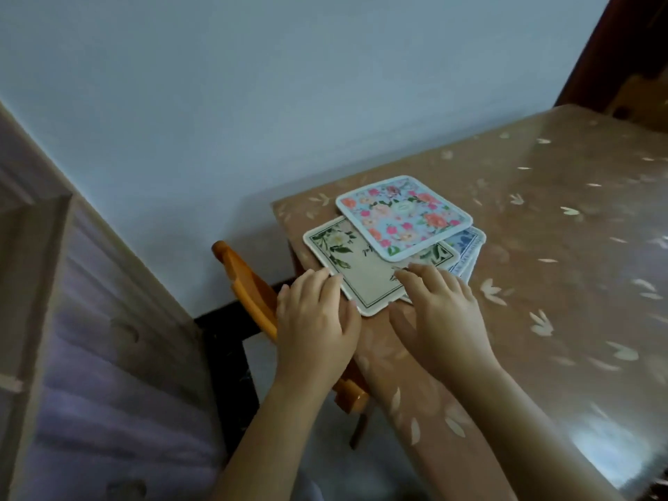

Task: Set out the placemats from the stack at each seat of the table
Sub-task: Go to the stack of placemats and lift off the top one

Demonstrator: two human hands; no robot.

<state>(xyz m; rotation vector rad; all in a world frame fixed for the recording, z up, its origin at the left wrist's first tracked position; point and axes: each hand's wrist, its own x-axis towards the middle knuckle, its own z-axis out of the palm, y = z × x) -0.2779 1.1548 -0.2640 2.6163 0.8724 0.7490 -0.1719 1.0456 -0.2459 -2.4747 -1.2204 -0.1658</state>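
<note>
stack of 3 placemats [394,244] fanned out at the table [560,247] corner by the wall, left hand [314,320] and right hand [441,312] flat with fingers straight on the beige mat [365,273]. yank that one out and the flowery top mat [405,211] probably slides off the edge

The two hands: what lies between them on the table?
The near corner of the beige placemat, then bare table nearer, between left hand and right hand; head view.

Left grip [315,314] and right grip [445,312] lie palms down, side by side, fingers straight.
</note>
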